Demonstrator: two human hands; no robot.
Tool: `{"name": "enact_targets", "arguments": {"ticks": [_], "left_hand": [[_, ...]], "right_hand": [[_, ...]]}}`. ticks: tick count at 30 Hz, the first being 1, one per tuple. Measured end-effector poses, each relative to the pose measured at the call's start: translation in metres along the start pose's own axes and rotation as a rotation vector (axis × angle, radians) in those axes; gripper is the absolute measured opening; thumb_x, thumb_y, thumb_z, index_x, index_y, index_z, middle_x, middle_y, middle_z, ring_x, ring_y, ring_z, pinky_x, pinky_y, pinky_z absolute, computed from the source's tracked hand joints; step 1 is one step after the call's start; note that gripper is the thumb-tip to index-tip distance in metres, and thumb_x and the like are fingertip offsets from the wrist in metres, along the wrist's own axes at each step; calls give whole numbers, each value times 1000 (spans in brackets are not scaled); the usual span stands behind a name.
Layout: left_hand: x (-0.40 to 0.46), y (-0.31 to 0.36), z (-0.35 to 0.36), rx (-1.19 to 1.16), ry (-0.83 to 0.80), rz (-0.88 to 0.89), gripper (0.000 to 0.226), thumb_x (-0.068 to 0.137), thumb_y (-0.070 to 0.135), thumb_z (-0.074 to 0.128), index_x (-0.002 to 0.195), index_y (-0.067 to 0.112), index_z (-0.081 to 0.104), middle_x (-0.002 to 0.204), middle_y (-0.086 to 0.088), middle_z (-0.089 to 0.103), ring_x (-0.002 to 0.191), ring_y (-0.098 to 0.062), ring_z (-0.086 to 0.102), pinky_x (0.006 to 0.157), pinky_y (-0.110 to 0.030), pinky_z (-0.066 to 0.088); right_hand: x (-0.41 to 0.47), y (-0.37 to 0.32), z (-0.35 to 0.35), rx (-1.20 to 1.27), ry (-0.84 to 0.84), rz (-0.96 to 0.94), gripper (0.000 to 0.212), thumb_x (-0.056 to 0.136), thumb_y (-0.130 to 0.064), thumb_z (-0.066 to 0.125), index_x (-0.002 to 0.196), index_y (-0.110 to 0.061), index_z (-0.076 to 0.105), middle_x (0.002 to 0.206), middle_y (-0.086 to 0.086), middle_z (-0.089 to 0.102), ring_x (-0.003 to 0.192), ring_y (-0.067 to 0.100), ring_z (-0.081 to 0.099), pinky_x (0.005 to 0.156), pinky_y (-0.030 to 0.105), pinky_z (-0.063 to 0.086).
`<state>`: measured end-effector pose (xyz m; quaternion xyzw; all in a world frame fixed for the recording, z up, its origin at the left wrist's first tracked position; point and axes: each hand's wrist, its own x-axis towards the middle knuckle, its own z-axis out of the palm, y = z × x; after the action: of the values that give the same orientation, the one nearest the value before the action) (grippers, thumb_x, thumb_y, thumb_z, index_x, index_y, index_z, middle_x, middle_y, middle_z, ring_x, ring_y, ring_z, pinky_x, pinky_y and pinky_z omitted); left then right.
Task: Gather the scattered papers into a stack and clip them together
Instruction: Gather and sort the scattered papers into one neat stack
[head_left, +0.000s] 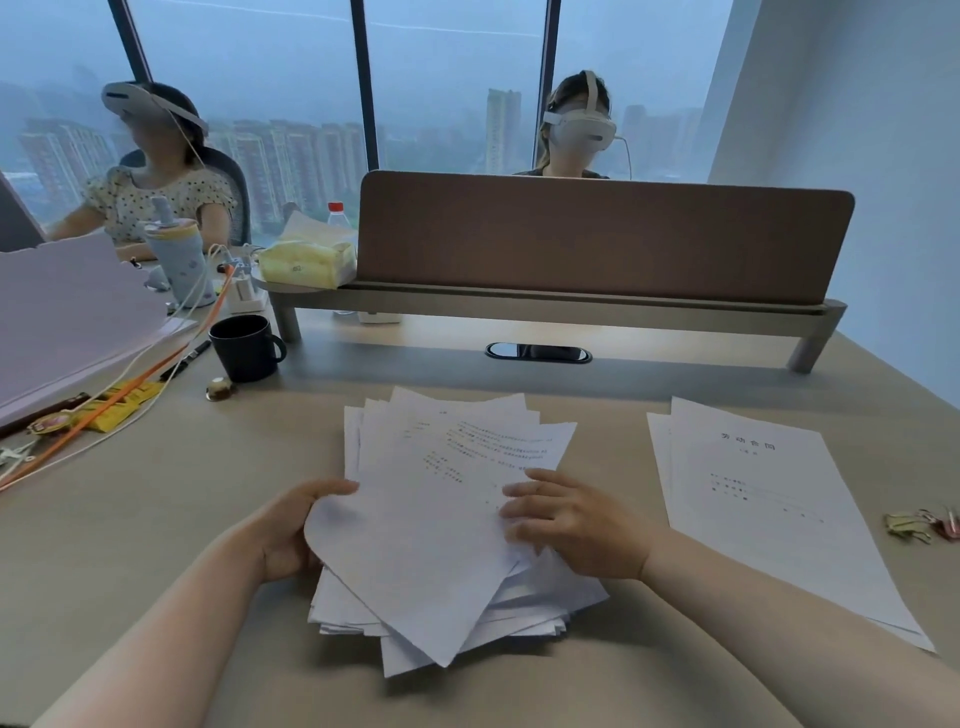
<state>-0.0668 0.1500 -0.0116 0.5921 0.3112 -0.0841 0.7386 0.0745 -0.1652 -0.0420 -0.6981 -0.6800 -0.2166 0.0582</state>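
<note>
A loose, fanned pile of white printed papers lies on the beige desk right in front of me. My left hand grips the pile's left edge, thumb on top and fingers underneath, lifting the top sheets so the edge curls. My right hand rests on the pile's right side with fingers spread and lightly bent. A second, neater set of sheets with a printed title lies apart at the right. Several binder clips sit at the desk's right edge, beyond those sheets.
A black mug and a small wrapped sweet stand at the left, near cables, yellow packets and a thick paper stack. A brown divider screen on a riser crosses the back. Two people sit beyond it.
</note>
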Motion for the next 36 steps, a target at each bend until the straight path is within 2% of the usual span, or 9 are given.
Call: {"name": "enact_targets", "arguments": {"ticks": [5, 9, 12, 15, 17, 22, 27, 30, 36], "left_hand": [[-3, 4, 8, 129, -36, -30, 30, 84, 3, 61, 115, 3, 61, 99, -20, 74, 74, -33, 73, 61, -37, 61], [-2, 3, 18, 206, -6, -22, 30, 85, -2, 64, 114, 4, 59, 98, -22, 74, 80, -37, 73, 62, -42, 60], [-1, 1, 25, 244, 47, 19, 29, 82, -1, 69, 108, 10, 59, 103, -22, 72, 92, -40, 69, 83, -50, 56], [-2, -2, 31, 238, 57, 54, 28, 83, -3, 68, 106, 10, 58, 105, -21, 70, 94, -41, 68, 88, -53, 53], [-1, -5, 35, 229, 69, 99, 34, 83, -6, 65, 113, 9, 57, 107, -21, 70, 94, -41, 68, 85, -53, 54], [3, -10, 44, 157, 112, 204, 43, 82, -11, 62, 122, 5, 54, 109, -23, 68, 93, -41, 67, 76, -46, 56], [6, -12, 55, 112, 112, 237, 45, 82, -10, 63, 123, 5, 54, 109, -23, 68, 95, -43, 66, 86, -56, 53], [7, -13, 67, 79, 100, 259, 42, 83, -10, 61, 121, 8, 54, 107, -22, 68, 92, -41, 66, 76, -47, 56], [15, -15, 88, 60, 106, 291, 39, 83, -13, 58, 117, 6, 56, 98, -17, 69, 81, -35, 67, 65, -37, 54]], "right_hand": [[-14, 6, -2, 31, -189, 263, 59, 67, 1, 67, 120, -25, 64, 137, 2, 59, 129, 27, 54, 109, 41, 41], [-26, 1, -4, 225, -302, 463, 55, 83, -9, 53, 134, -30, 58, 148, -4, 48, 135, 22, 47, 109, 37, 42], [-32, -7, -4, 233, -274, 480, 49, 86, -30, 41, 130, -27, 63, 141, -2, 56, 127, 22, 56, 106, 33, 42], [-36, -8, -3, 242, -283, 451, 46, 87, -24, 47, 130, -22, 63, 140, 1, 56, 126, 23, 57, 107, 31, 39], [-36, -9, -13, 260, -301, 551, 46, 92, -13, 52, 136, -23, 58, 147, -3, 49, 135, 21, 48, 113, 31, 36], [-45, -9, -46, 119, -120, 949, 37, 95, -13, 44, 127, -20, 63, 133, -1, 62, 121, 24, 56, 95, 36, 48], [-62, 4, -53, 10, -442, 1421, 51, 92, -33, 36, 141, -19, 35, 145, 6, 39, 131, 32, 34, 98, 43, 40], [-69, 7, -56, 104, -504, 1625, 67, 79, -48, 44, 139, -20, 34, 148, 12, 32, 133, 37, 31, 100, 47, 38], [-70, 26, -54, 194, -554, 1746, 64, 60, -39, 53, 119, -16, 45, 122, 13, 55, 113, 36, 52, 93, 43, 48]]}}
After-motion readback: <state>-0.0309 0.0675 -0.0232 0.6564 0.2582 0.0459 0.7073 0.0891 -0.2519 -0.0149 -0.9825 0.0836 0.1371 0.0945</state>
